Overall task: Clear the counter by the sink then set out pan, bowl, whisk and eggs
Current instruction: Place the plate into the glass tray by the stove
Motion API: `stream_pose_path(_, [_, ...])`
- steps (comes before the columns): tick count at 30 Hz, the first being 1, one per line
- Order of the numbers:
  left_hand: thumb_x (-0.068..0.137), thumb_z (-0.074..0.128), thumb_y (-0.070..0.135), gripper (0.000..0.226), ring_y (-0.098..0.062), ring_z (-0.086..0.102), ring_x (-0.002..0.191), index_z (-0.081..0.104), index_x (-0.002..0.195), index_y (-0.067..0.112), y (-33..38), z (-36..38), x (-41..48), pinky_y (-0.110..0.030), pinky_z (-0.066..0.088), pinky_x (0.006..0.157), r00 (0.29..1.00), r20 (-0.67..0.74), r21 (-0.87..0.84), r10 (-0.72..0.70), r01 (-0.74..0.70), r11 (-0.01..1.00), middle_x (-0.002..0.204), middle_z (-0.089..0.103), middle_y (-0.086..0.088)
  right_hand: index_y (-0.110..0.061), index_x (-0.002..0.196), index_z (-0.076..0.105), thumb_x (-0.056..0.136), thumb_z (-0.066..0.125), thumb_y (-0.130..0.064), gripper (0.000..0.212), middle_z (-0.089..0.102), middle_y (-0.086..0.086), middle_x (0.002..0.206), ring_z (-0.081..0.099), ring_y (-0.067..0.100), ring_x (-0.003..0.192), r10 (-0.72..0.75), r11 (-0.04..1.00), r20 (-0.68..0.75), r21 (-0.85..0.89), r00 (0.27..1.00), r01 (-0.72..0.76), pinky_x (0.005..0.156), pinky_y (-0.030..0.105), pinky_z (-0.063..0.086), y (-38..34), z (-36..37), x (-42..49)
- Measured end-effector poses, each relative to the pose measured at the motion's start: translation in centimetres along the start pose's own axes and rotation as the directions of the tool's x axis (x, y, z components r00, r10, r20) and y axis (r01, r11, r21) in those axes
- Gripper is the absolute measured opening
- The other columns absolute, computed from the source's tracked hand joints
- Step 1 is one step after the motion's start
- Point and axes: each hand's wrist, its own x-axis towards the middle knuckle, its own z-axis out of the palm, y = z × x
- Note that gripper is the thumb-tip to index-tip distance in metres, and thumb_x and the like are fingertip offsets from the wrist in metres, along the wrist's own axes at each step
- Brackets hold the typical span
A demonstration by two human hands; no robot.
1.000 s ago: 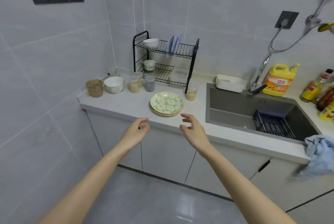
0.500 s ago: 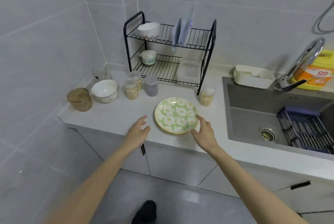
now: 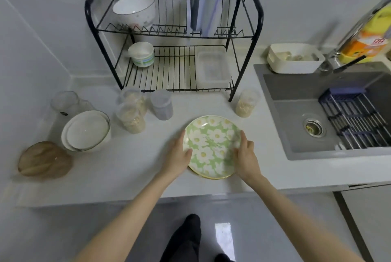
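A green plate with white flowers (image 3: 212,145) lies on the white counter (image 3: 127,162) near its front edge, on top of what looks like a second plate. My left hand (image 3: 178,157) grips its left rim, thumb over the edge. On the opposite rim, my right hand (image 3: 245,156) holds the same way. A glass bowl nested with a white bowl (image 3: 85,130) stands at the counter's left. No pan, whisk or eggs are in view.
A black two-tier dish rack (image 3: 175,35) at the back holds a white bowl (image 3: 134,9), a cup, lids and a plastic box. Several jars (image 3: 132,118) stand in front of it, one (image 3: 246,103) by the sink (image 3: 317,117). A brown lidded jar (image 3: 45,159) sits far left.
Both hands reached forward and closed on the two sides of the green plate. The camera moved closer and tilted further down over the counter.
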Motion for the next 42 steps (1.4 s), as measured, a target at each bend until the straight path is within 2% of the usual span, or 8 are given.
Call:
stream_pose_path(3, [0.095, 0.047, 0.01, 0.067, -0.017, 0.038, 0.129, 0.013, 0.152, 0.023, -0.2, 0.8, 0.6, -0.012, 0.026, 0.088, 1.0, -0.029, 0.047, 0.012, -0.011, 0.999, 0.145, 0.035, -0.003, -0.026, 0.151, -0.001, 0.096, 0.039, -0.016, 0.069, 0.032, 0.01, 0.124, 0.055, 0.033, 0.088, 0.04, 0.999, -0.03, 0.013, 0.999, -0.04, 0.073, 0.041, 0.048, -0.5, 0.5, 0.0])
stream_pose_path(6, [0.096, 0.045, 0.009, 0.065, -0.019, 0.041, 0.127, 0.014, 0.152, 0.022, -0.7, 1.2, 1.6, -0.016, 0.03, 0.089, 0.996, -0.077, 0.066, 0.054, -0.049, 0.997, 0.144, 0.037, -0.006, -0.029, 0.151, -0.001, 0.097, 0.038, -0.017, 0.068, 0.033, 0.009, 0.121, 0.05, 0.028, 0.075, 0.056, 0.998, -0.072, -0.005, 0.996, -0.056, 0.066, 0.035, 0.043, -0.6, 1.0, 0.3])
stream_pose_path(13, [0.095, 0.044, 0.009, 0.063, -0.022, 0.046, 0.121, 0.017, 0.15, 0.022, -0.5, 1.3, 2.6, -0.02, 0.034, 0.085, 0.995, -0.078, 0.091, 0.064, -0.057, 0.994, 0.138, 0.043, -0.006, -0.038, 0.149, 0.007, 0.084, 0.018, -0.044, 0.066, 0.033, 0.005, 0.125, 0.056, 0.034, 0.101, 0.126, 0.982, -0.096, 0.154, 0.987, -0.11, 0.089, 0.05, 0.048, -1.5, 0.9, -0.3])
stream_pose_path(18, [0.095, 0.048, 0.016, 0.055, -0.021, 0.051, 0.113, 0.026, 0.144, 0.028, 1.2, 1.6, 2.3, -0.028, 0.045, 0.085, 0.987, -0.079, -0.037, 0.141, -0.144, 0.989, 0.127, 0.048, -0.005, -0.031, 0.151, 0.009, 0.096, 0.03, -0.027, 0.059, 0.036, 0.007, 0.12, 0.057, 0.032, 0.092, 0.107, 0.985, -0.198, 0.154, 0.974, -0.076, 0.077, 0.042, 0.049, -0.2, -0.2, -1.0])
stream_pose_path(23, [0.092, 0.049, 0.024, 0.046, -0.019, 0.055, 0.101, 0.033, 0.133, 0.037, 5.3, 3.1, 2.0, -0.037, 0.051, 0.084, 0.971, -0.039, -0.071, 0.237, -0.239, 0.968, 0.117, 0.051, -0.002, -0.038, 0.149, 0.013, 0.103, 0.03, -0.022, 0.051, 0.035, -0.002, 0.114, 0.047, 0.01, 0.073, 0.15, 0.971, -0.305, 0.227, 0.941, -0.081, 0.073, 0.03, 0.036, 2.1, -3.5, -2.4])
stream_pose_path(31, [0.092, 0.051, 0.025, 0.043, -0.008, 0.045, 0.09, 0.035, 0.131, 0.035, 12.6, 10.7, -2.1, -0.028, 0.039, 0.076, 0.912, 0.077, -0.043, 0.403, -0.401, 0.915, 0.114, 0.054, 0.001, -0.034, 0.149, 0.015, 0.103, 0.033, -0.021, 0.051, 0.036, -0.002, 0.108, 0.048, 0.006, 0.084, 0.224, 0.948, -0.464, 0.306, 0.857, -0.082, 0.08, 0.026, 0.036, 9.1, -10.3, -9.3])
stream_pose_path(37, [0.093, 0.048, 0.027, 0.034, 0.004, 0.049, 0.086, 0.038, 0.124, 0.038, 18.5, 19.1, -9.0, -0.022, 0.04, 0.068, 0.83, 0.195, -0.084, 0.522, -0.516, 0.852, 0.111, 0.055, 0.004, -0.033, 0.149, 0.016, 0.102, 0.034, -0.026, 0.051, 0.036, -0.003, 0.108, 0.048, 0.02, 0.087, 0.331, 0.935, -0.577, 0.308, 0.747, -0.176, 0.078, 0.032, 0.037, 17.0, -15.5, -17.7])
stream_pose_path(42, [0.098, 0.038, 0.027, 0.032, -0.009, 0.056, 0.091, 0.036, 0.129, 0.036, 23.0, 26.9, -15.4, -0.028, 0.048, 0.069, 0.757, 0.299, -0.118, 0.581, -0.575, 0.81, 0.111, 0.052, 0.0, -0.032, 0.149, 0.016, 0.102, 0.034, -0.028, 0.051, 0.039, 0.003, 0.107, 0.048, 0.017, 0.077, 0.421, 0.905, -0.653, 0.345, 0.629, -0.248, 0.07, 0.031, 0.036, 23.8, -19.4, -25.5])
